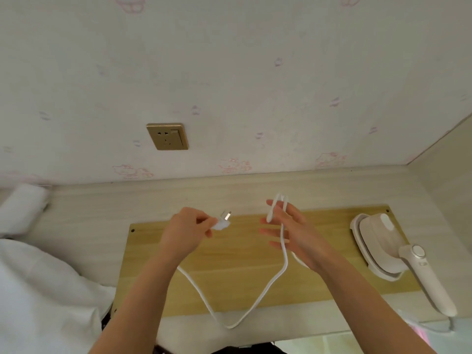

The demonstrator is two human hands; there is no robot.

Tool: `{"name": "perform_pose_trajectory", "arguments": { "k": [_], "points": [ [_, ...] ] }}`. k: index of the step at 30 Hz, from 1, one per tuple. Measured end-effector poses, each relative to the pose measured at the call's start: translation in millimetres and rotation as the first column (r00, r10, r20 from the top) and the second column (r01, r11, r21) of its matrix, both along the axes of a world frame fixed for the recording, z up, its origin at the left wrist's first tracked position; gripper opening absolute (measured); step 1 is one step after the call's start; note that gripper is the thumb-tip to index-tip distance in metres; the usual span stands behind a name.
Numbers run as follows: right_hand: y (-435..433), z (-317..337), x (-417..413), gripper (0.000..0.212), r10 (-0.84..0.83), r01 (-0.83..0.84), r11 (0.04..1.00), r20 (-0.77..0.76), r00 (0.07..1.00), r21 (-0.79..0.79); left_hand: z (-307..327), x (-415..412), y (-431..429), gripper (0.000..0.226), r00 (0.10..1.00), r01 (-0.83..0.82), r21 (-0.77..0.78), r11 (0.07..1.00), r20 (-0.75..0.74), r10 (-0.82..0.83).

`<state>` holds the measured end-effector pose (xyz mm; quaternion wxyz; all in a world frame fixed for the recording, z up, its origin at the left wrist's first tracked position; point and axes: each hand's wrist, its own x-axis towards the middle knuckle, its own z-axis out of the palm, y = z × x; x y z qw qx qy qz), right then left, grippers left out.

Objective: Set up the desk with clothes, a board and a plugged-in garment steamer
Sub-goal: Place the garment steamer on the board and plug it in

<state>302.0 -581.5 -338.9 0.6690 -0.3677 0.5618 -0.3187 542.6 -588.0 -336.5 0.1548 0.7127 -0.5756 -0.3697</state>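
My left hand (185,229) pinches the white plug (222,222) of the steamer cord, its prongs pointing up and right. The white cord (258,300) hangs in a loop over the wooden board (229,272) and runs up across my right hand (293,232), whose fingers are spread straight with a fold of cord draped over them. The cream garment steamer (383,249) lies on the board's right end, handle toward the desk's front edge. White clothes (43,290) lie heaped at the left. A gold wall socket (167,136) sits above the desk.
The pale desk (89,226) meets the patterned wall at the back and a side panel (449,180) at the right. A rolled white cloth (24,208) lies at the back left corner.
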Motion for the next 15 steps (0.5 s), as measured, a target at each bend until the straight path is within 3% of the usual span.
{"name": "perform_pose_trajectory", "arguments": {
  "k": [4,7,10,12,15],
  "points": [
    [-8.2,-18.2,8.0,0.029,0.084,-0.080,0.996,-0.432,0.898,0.028,9.7,20.8,-8.7,0.015,0.917,-0.315,-0.077,0.946,-0.283,0.282],
    [-21.9,-32.7,17.2,0.033,0.242,-0.304,0.951,-0.731,0.639,0.050,22.0,32.2,-15.2,0.013,0.804,-0.435,-0.071,0.898,-0.480,0.351],
    [-38.0,-28.9,31.1,0.031,0.259,-0.415,0.909,-0.847,0.465,0.050,31.5,44.4,-21.4,0.015,0.740,-0.465,-0.064,0.883,-0.575,0.348],
    [-49.4,-20.2,45.5,0.029,0.236,-0.467,0.885,-0.860,0.452,-0.002,34.7,52.1,-26.0,0.017,0.730,-0.452,-0.077,0.889,-0.604,0.319],
    [-67.7,0.9,76.0,0.029,0.243,-0.512,0.852,-0.783,0.573,-0.110,38.9,61.2,-33.2,0.017,0.699,-0.449,-0.094,0.889,-0.656,0.283]
  ]
}}
